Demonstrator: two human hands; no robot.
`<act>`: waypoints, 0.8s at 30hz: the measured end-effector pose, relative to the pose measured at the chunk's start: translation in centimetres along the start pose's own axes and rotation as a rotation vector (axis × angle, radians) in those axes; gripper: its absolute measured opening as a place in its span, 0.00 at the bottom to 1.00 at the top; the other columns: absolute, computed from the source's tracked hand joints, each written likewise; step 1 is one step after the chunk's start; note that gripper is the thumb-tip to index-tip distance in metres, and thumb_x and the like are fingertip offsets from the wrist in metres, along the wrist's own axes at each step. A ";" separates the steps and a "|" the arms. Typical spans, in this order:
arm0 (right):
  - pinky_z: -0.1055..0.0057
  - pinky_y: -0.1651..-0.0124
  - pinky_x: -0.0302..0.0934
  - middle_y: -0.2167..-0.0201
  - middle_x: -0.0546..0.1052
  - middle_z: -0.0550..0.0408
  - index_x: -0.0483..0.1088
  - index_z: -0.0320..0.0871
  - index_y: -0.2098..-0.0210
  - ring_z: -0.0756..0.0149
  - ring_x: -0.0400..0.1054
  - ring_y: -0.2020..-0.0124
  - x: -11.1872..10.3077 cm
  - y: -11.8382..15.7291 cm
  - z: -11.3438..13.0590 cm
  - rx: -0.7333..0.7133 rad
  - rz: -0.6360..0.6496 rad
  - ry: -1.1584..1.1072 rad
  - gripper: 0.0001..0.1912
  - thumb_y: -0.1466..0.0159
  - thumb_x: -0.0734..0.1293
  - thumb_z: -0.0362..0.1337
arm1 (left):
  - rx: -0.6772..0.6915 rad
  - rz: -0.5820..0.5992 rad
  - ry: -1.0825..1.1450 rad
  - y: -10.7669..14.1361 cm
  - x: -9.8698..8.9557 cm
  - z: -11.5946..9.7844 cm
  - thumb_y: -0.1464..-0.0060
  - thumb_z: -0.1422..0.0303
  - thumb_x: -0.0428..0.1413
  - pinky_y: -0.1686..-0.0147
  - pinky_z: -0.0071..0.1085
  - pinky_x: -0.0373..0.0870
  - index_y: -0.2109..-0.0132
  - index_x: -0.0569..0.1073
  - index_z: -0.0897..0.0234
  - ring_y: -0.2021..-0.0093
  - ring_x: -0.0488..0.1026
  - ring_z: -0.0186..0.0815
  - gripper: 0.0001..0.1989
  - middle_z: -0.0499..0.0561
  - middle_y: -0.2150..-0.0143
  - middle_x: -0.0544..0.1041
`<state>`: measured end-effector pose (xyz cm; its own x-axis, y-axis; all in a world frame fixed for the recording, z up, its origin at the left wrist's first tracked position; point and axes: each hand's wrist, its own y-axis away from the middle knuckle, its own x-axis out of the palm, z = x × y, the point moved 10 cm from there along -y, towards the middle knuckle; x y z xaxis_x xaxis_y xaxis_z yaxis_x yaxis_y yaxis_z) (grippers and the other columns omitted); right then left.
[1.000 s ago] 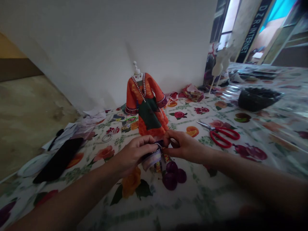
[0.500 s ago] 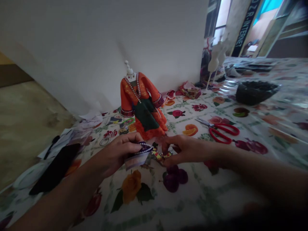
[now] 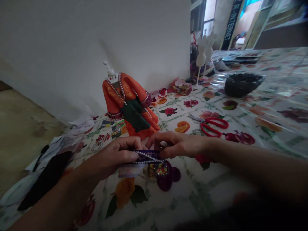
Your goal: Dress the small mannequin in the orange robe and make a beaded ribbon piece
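Observation:
My left hand [image 3: 120, 154] pinches the left end of a dark purple trim band [image 3: 149, 156] edged with white pearl beads. At the band's other end, my right hand [image 3: 178, 144] has its fingers curled and closed on it. A pale, sheer strip [image 3: 131, 171] hangs below my left fingers. Under the band lies a small yellow-and-red beaded piece [image 3: 160, 170], partly covered. Just beyond my hands a miniature orange dress [image 3: 141, 85] with a green front panel and pearl edging stands on a small white dress form [image 3: 111, 73].
Red-handled scissors [image 3: 213, 126] lie open to the right. Further back are a black bowl [image 3: 243, 85], white miniature dress forms [image 3: 201, 56] and fabric scraps [image 3: 181, 86]. A black flat device [image 3: 45, 179] and papers [image 3: 51, 147] lie left on the fruit-patterned tablecloth [image 3: 183, 199].
My right hand has left the yellow-and-red piece and now grips the purple band, which is stretched straighter between both hands. The view has shifted right.

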<state>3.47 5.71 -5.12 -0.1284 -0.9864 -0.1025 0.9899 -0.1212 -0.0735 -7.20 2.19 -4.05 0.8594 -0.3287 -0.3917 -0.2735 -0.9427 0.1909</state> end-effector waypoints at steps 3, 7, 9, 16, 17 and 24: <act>0.75 0.69 0.55 0.67 0.67 0.61 0.69 0.46 0.50 0.73 0.58 0.72 -0.7 0.2 0.0 0.032 0.001 -0.033 0.14 0.35 0.66 0.31 | -0.132 -0.038 0.203 0.3 0.0 1.5 0.48 0.64 0.60 0.70 0.25 0.64 0.67 0.70 0.64 0.68 0.67 0.32 0.09 0.48 0.68 0.69; 0.78 0.73 0.52 0.70 0.66 0.62 0.70 0.44 0.50 0.75 0.58 0.73 -0.8 1.1 1.5 0.039 0.033 -0.068 0.13 0.34 0.67 0.33 | -0.203 -0.039 0.374 1.5 1.2 1.3 0.49 0.64 0.62 0.69 0.25 0.64 0.66 0.71 0.63 0.68 0.68 0.31 0.09 0.47 0.66 0.71; 0.79 0.74 0.52 0.71 0.67 0.62 0.70 0.43 0.49 0.77 0.58 0.75 0.0 1.7 3.0 0.006 0.080 -0.119 0.15 0.35 0.69 0.33 | -0.207 -0.011 0.455 2.3 2.2 0.2 0.49 0.64 0.62 0.70 0.25 0.63 0.67 0.72 0.63 0.69 0.67 0.30 0.09 0.46 0.67 0.71; 0.81 0.77 0.52 0.71 0.69 0.62 0.67 0.43 0.45 0.79 0.58 0.78 1.2 2.7 3.3 0.058 0.210 -0.167 0.22 0.37 0.71 0.35 | -0.322 -0.049 0.516 3.3 4.1 -0.9 0.53 0.66 0.63 0.72 0.24 0.60 0.69 0.72 0.63 0.72 0.63 0.28 0.08 0.44 0.71 0.68; 0.81 0.77 0.53 0.71 0.69 0.62 0.66 0.44 0.44 0.78 0.58 0.78 0.8 2.4 2.2 0.105 0.203 -0.079 0.22 0.36 0.70 0.36 | -0.346 -0.071 0.488 3.0 4.1 0.0 0.53 0.66 0.62 0.71 0.24 0.61 0.68 0.72 0.63 0.71 0.64 0.28 0.08 0.44 0.70 0.68; 0.73 0.70 0.59 0.68 0.74 0.56 0.64 0.49 0.42 0.68 0.67 0.71 -1.9 1.1 -3.8 0.314 0.002 0.606 0.20 0.33 0.62 0.36 | -0.296 -0.113 -0.027 0.5 2.2 5.1 0.45 0.61 0.57 0.74 0.24 0.58 0.65 0.71 0.64 0.74 0.64 0.29 0.10 0.44 0.72 0.67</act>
<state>4.54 7.89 -8.82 -0.0470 -0.7612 -0.6468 0.9490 -0.2362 0.2090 -7.66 0.70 -9.44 0.8645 -0.2281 -0.4480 -0.0360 -0.9170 0.3973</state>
